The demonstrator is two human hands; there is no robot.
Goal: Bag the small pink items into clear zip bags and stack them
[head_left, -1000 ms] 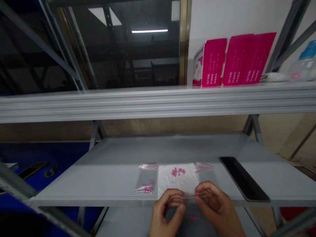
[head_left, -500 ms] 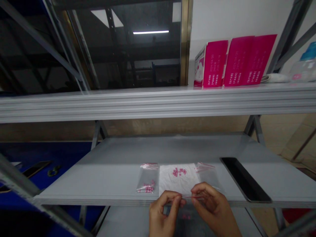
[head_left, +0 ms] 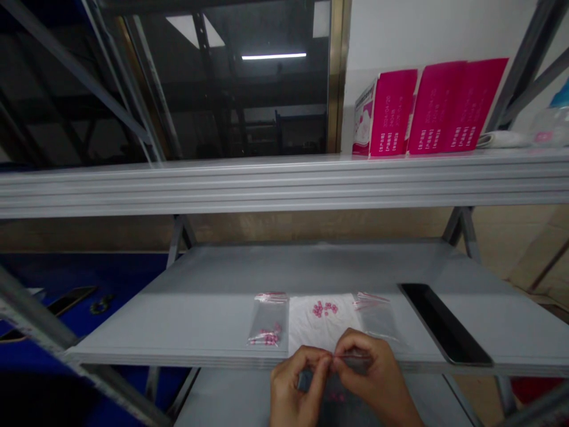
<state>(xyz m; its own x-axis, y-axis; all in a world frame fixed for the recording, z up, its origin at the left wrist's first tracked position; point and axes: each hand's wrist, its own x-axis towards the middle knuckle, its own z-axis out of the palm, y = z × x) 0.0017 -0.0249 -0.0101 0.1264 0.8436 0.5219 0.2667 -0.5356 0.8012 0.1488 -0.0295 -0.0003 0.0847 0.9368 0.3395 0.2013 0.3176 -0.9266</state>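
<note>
My left hand (head_left: pixel 300 382) and my right hand (head_left: pixel 371 367) meet fingertip to fingertip at the shelf's front edge. Both are pinched on a thin red string (head_left: pixel 355 356), whose length shows across my right palm. Behind them a white tissue (head_left: pixel 304 323) bears a small group of pink beads (head_left: pixel 319 309). To its left lies a clear zip bag (head_left: pixel 262 314) with pink beads inside. A second clear zip bag (head_left: pixel 377 317) lies at the tissue's right, and no beads show in it. Whatever sits between the fingertips is too small to make out.
On the grey shelf (head_left: pixel 222 273) a black phone (head_left: pixel 444 323) lies at the right. Pink boxes (head_left: pixel 393 112) and a bottle (head_left: pixel 551 127) stand on the upper shelf (head_left: pixel 267 187). More pink beads show dimly below the front edge. Another phone (head_left: pixel 71 299) lies on a blue surface at left.
My right hand has moved left, so its fingertips now touch those of my left hand. The gap with string between them has closed. The view has shifted slightly.
</note>
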